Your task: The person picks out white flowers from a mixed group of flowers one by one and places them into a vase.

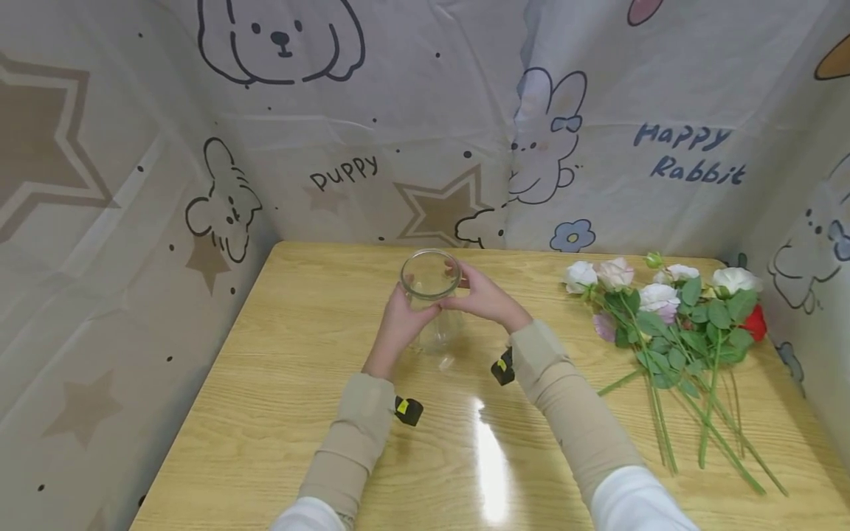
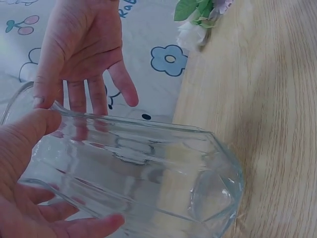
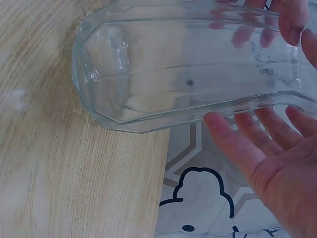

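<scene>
A clear, faceted glass vase [image 1: 440,333] is upright near the middle of the table, its round mouth facing up. My left hand [image 1: 398,324] holds it on the left near the rim, and my right hand [image 1: 486,296] holds it on the right at the same height. Both thumbs meet at the near side of the neck. In the left wrist view, fingers show through the glass of the vase [image 2: 133,158]. The thick base of the vase [image 3: 99,74] appears close over the wood in the right wrist view.
Several artificial roses [image 1: 659,301], white, pale pink and red, lie in a pile at the right of the wooden table [image 1: 285,369], stems toward the near edge. Printed cloth [image 1: 398,110] rises behind the table and along both sides.
</scene>
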`<state>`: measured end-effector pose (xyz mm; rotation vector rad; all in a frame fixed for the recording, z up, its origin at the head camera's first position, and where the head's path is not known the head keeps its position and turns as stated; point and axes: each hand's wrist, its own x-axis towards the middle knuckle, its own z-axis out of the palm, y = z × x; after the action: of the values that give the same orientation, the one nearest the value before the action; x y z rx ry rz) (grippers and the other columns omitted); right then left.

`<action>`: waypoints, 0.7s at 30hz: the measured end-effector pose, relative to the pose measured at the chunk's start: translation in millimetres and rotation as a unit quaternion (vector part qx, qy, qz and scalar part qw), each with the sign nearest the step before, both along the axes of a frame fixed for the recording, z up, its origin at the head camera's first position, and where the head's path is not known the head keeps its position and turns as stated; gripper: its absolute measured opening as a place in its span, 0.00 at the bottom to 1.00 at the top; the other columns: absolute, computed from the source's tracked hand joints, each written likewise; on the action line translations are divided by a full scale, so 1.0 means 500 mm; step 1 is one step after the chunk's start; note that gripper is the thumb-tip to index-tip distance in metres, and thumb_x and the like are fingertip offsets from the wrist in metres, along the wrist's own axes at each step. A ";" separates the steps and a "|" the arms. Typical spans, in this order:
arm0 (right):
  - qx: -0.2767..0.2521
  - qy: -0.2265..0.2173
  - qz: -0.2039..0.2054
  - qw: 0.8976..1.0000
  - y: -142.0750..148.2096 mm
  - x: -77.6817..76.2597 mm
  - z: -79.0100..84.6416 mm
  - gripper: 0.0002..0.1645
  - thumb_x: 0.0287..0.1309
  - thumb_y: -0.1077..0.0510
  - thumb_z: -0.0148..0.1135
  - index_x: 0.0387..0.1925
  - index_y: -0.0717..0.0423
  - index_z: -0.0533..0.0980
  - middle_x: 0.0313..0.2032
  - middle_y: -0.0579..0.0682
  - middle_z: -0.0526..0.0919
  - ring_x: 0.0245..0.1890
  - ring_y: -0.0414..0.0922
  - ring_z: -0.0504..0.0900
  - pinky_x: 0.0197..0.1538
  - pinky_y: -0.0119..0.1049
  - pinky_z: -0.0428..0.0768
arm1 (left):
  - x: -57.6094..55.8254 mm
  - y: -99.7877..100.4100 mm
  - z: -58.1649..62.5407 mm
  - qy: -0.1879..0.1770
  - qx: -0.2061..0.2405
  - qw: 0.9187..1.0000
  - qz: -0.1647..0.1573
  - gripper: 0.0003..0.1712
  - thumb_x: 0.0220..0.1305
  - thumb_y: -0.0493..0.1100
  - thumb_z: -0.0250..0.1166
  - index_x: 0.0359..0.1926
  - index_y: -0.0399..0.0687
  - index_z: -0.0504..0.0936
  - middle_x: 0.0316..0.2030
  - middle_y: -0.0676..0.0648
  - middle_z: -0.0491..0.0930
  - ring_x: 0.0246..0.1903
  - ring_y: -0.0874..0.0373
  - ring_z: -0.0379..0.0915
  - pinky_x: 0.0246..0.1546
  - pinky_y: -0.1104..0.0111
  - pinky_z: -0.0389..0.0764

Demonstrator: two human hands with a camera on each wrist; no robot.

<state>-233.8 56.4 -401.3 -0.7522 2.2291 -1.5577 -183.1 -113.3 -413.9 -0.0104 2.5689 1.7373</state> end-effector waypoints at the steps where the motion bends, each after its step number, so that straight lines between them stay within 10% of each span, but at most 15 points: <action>1: 0.001 0.001 -0.001 1.000 0.000 -0.004 -0.006 0.48 0.49 0.61 0.65 0.67 0.57 0.49 0.65 0.62 0.52 0.60 0.59 0.59 0.59 0.52 0.63 | 0.000 0.000 0.001 0.000 -0.006 1.000 0.001 0.48 0.51 0.46 0.67 0.67 0.42 0.49 0.65 0.38 0.51 0.63 0.42 0.46 0.60 0.48 0.54; 21: 0.016 0.017 -0.008 1.000 0.030 0.041 0.018 0.48 0.50 0.62 0.63 0.67 0.60 0.47 0.64 0.64 0.51 0.61 0.59 0.57 0.61 0.51 0.59 | 0.017 0.027 0.010 0.009 -0.038 0.999 -0.018 0.49 0.48 0.47 0.69 0.67 0.46 0.51 0.64 0.38 0.55 0.61 0.43 0.52 0.58 0.47 0.58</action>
<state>-213.4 71.6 -392.1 -0.7595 2.2841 -1.5226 -174.6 -100.0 -408.9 0.0497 2.6288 1.6333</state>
